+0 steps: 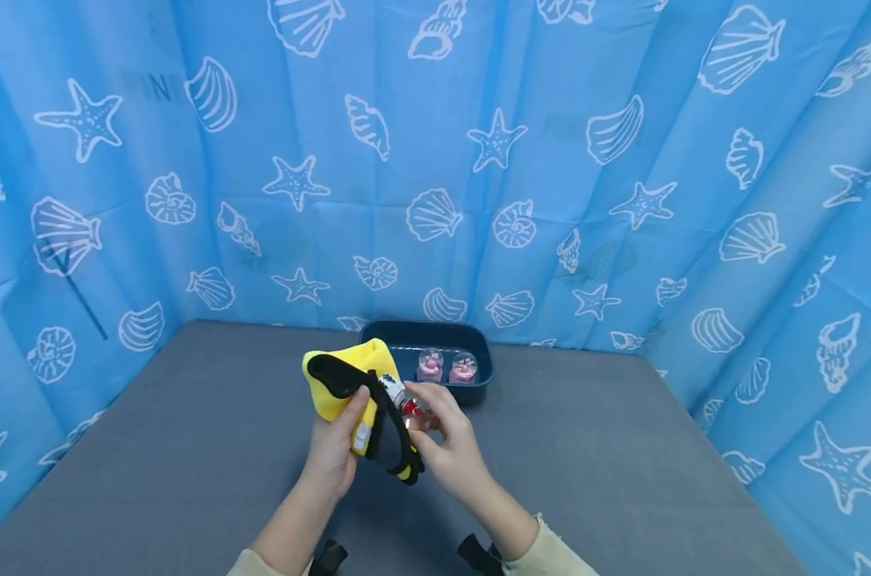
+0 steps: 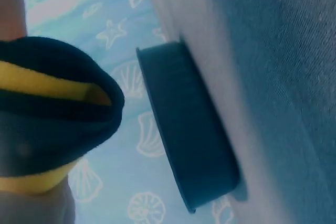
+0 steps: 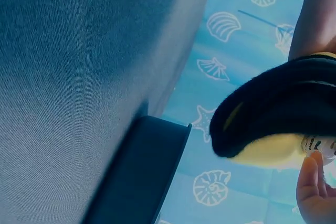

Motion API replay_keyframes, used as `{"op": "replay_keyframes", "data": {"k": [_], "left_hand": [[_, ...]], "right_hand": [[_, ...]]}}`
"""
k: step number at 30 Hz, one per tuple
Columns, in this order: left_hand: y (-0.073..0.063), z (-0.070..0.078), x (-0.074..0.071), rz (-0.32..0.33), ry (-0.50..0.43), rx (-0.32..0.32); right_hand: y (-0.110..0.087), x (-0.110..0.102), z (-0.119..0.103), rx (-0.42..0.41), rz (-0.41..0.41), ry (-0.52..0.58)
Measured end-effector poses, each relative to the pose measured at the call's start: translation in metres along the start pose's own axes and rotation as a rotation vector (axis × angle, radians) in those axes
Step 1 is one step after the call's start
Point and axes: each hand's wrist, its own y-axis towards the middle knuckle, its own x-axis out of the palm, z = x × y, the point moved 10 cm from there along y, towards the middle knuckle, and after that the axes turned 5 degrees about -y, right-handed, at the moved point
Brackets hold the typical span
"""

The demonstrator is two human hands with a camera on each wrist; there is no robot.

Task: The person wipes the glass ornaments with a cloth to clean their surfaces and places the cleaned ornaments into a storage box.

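My left hand (image 1: 332,452) grips a soft yellow fabric pouch with black trim (image 1: 388,352), its thumb lying over the front. Between the thumb and fingers of my right hand (image 1: 455,448) is a small clear globe with a white printed base (image 1: 392,389) and something red inside, possibly a snow globe. It sits right against the pouch, at the side facing my right hand; whether part of it is inside cannot be told. From the right wrist, the fingertips (image 3: 313,163) touch the white printed part, and the pouch's dark edge (image 3: 220,129) hides more.
Behind the hands, a dark blue tray (image 1: 484,352) stands at the table's back edge. Two small pink-based globes (image 1: 430,366) are in it. The grey cloth-covered table (image 1: 212,448) spreads to both sides, with a blue shell-patterned curtain (image 1: 406,160) around it.
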Motion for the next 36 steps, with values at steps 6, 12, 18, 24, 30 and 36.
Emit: {"op": "replay_keyframes", "data": {"k": [6,12,18,24,30,36], "left_hand": [[0.000,-0.001,0.001,0.033,0.034,0.049],[-0.001,-0.001,-0.003,0.078,0.053,0.058],[0.000,-0.002,-0.005,0.097,0.032,0.046],[0.003,-0.001,-0.015,0.137,-0.095,0.000],[0.005,0.009,-0.005,0.021,0.013,0.054],[0.003,0.009,0.010,-0.097,0.172,0.094]], "right_hand": [[0.002,0.010,0.002,0.060,-0.048,0.054],[0.002,0.014,0.016,0.269,-0.054,0.069],[0.000,0.012,0.023,0.306,-0.032,0.155],[-0.002,0.006,0.023,0.295,-0.020,0.138],[0.001,-0.002,0.016,0.206,0.012,0.003],[0.004,-0.001,0.001,0.020,0.019,-0.095]]}}
